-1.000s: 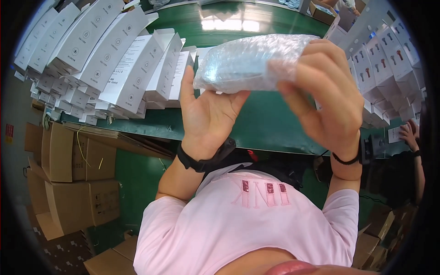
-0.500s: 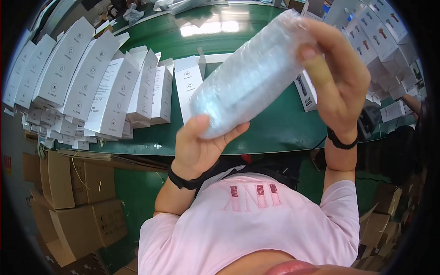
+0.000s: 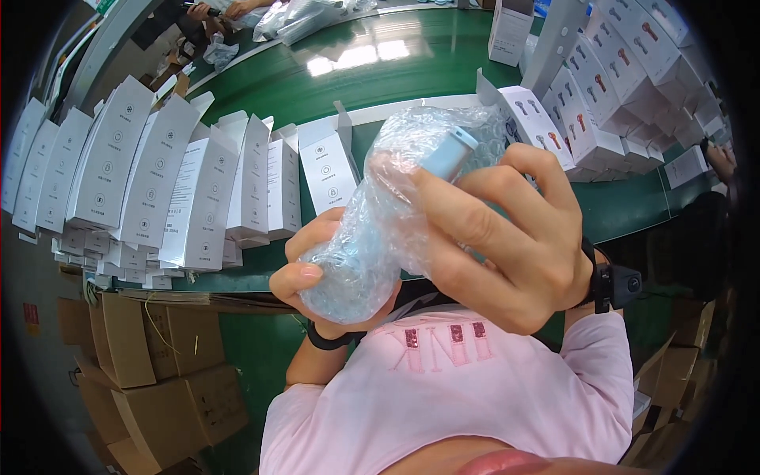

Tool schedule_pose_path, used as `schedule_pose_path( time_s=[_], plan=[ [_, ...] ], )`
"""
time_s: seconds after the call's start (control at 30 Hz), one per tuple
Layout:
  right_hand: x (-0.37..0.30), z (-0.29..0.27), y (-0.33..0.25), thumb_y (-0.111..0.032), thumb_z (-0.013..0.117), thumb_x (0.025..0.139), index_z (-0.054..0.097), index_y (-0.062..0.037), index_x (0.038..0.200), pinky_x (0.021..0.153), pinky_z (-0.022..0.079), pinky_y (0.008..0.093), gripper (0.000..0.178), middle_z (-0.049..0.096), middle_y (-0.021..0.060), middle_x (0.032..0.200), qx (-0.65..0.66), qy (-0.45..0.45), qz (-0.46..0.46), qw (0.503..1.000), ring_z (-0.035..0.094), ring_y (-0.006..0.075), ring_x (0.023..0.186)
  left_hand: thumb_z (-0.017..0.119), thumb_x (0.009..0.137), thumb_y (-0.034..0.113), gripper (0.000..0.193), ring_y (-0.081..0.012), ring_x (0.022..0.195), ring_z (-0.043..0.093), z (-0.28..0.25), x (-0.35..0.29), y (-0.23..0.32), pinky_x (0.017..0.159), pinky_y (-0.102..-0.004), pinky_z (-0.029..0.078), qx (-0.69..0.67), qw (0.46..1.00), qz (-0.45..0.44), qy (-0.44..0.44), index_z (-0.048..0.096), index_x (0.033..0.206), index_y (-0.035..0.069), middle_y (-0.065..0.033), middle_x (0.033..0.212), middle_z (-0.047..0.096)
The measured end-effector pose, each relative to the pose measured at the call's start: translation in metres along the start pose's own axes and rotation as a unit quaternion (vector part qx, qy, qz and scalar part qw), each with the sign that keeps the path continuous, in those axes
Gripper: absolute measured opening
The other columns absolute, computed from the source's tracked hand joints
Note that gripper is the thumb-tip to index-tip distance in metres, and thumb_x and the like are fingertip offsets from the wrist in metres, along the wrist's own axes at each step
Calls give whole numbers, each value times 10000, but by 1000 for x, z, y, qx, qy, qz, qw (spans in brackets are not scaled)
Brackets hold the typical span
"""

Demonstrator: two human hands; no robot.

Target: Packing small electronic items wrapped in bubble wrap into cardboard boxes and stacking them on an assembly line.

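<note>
In front of my chest, a clear bubble-wrap bag (image 3: 348, 269) is held between both hands. Inside it shows a light-blue device (image 3: 451, 154), its squared end near the bag's upper right; whether that end sticks out of the wrap I cannot tell. My left hand (image 3: 305, 265) is closed around the lower, rounded end, thumb on top. Thumb and index finger of my right hand (image 3: 507, 237) pinch the bag around its middle, the other fingers curled beside it. Part of the left hand's fingers is hidden behind the bag.
Tall white cartons (image 3: 198, 206) stand in a row at the left, over stacked ones. An open-flapped white carton (image 3: 326, 170) stands behind the bag. More white boxes (image 3: 602, 95) are piled at the right of the green table (image 3: 356, 71). Brown cardboard boxes (image 3: 174, 396) lie below left.
The bag has gone from stretched diagonally to bunched and lower. My right hand moved from its upper end down to its middle, and the light-blue end now shows plainly.
</note>
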State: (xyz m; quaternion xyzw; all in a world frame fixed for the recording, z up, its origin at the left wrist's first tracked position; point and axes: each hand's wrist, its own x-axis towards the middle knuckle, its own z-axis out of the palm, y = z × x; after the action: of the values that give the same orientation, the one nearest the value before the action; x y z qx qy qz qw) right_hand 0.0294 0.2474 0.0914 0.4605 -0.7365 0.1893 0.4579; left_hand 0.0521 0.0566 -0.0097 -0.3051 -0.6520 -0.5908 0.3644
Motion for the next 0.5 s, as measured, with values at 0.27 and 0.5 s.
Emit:
schedule_pose_path(
  time_s=[0.27,0.5],
  plan=[
    [-2,-13,14,-161,677,712,636,12,917,786,447,388,271,596,221,1232,-11,-78,18,997,588,296,893,831,667,8,788,-355,1006,622,-2,-14,-7,826,-430,558,-49,996,0,68,328,1252,165,-182,1200,492],
    [-28,14,25,-431,690,816,77,-35,1526,966,419,439,1018,546,186,1252,739,205,422,484,511,344,1128,801,670,23,836,-192,1182,477,28,-6,17,973,-345,413,-268,934,-236,-28,298,1338,53,-167,1295,448]
  ],
)
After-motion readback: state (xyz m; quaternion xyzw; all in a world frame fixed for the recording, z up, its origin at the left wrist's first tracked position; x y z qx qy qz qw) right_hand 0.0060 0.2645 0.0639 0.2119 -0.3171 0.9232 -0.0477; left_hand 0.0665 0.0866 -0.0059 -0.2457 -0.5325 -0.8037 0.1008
